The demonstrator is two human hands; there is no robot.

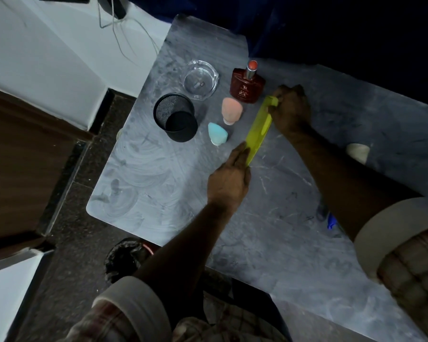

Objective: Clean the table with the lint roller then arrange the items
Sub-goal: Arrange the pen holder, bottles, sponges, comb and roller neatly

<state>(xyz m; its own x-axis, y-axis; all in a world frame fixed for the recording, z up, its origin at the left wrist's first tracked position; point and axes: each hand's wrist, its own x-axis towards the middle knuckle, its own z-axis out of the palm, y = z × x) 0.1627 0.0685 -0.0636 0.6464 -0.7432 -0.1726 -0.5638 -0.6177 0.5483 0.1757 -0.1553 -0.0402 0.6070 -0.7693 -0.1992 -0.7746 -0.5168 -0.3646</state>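
1. Lying slantwise on the grey worktop (158, 169), a yellow-green strip (258, 129) stretches between both hands.
2. Right hand (290, 108) pinches its far end.
3. Left hand (229, 180), fingers pressed together, holds down its near end.
4. Just left: perfume bottle (247, 85), pink sponge (231, 109), blue sponge (216, 133), mesh cup (174, 116), glass ashtray (200, 79).

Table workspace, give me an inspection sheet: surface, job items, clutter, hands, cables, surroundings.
Surface: grey table, smeared and scuffed.
Job's things: yellow-green strip held at both ends; mesh cup, glass ashtray, perfume bottle, peach sponge and blue sponge grouped together.
Clutter: white object, blue item, both unclear.
Grippers: left hand and right hand grip the strip.
Cables: thin wires on wall.
Surroundings: bin on dark floor.
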